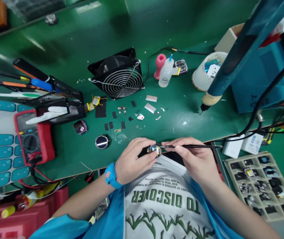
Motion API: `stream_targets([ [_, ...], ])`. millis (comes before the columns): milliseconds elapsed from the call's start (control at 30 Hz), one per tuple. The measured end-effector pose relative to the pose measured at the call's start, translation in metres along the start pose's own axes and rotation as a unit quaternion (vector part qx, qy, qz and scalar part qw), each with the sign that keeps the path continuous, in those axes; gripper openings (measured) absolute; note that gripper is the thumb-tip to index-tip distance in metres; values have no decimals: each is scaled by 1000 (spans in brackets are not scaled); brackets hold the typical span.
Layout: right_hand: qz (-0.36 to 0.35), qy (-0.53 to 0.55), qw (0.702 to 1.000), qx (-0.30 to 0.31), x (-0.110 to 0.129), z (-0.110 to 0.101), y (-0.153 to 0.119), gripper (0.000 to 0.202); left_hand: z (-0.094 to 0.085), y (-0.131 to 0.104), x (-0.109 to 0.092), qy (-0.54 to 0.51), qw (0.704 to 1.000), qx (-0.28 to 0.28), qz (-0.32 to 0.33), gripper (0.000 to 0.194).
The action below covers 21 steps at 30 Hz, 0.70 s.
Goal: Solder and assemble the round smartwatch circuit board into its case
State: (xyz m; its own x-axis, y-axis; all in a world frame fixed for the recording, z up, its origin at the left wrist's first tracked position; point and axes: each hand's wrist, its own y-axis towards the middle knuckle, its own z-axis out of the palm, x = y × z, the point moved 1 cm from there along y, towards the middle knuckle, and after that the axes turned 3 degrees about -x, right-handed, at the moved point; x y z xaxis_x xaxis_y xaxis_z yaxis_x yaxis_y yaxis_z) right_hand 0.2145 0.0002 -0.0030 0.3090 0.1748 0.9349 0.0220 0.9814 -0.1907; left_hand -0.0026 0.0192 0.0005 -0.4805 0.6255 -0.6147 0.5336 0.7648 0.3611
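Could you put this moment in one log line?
left hand: holds small open device | right hand: holds thin dark tool, tip at device | beyond: black fan

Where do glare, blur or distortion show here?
Head view: pale glare streaks the green surface along the top; head view: fine parts of the small device in the left hand look soft; head view: the parts tray looks stretched, perhaps by a wide lens.

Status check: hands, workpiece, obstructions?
Left hand grips small electronic device, innards exposed. Right hand holds slim dark tool, tip at device. Loose parts beyond, clear of hands.
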Motion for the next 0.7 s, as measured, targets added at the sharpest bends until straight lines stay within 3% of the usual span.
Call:
stream_targets([
  [133, 73, 105, 992, -9, 4, 7, -5, 7, -6, -4, -11, -75, 994, -4, -77, 36],
  [400, 80, 129, 988, -26, 16, 11, -8, 9, -13, -2, -19, -84, 996, -27, -21, 44],
  [700, 76, 110, 991, -29, 13, 11, -11, 9, -18, 1, -23, -35, 999, -14, 21, 51],
])
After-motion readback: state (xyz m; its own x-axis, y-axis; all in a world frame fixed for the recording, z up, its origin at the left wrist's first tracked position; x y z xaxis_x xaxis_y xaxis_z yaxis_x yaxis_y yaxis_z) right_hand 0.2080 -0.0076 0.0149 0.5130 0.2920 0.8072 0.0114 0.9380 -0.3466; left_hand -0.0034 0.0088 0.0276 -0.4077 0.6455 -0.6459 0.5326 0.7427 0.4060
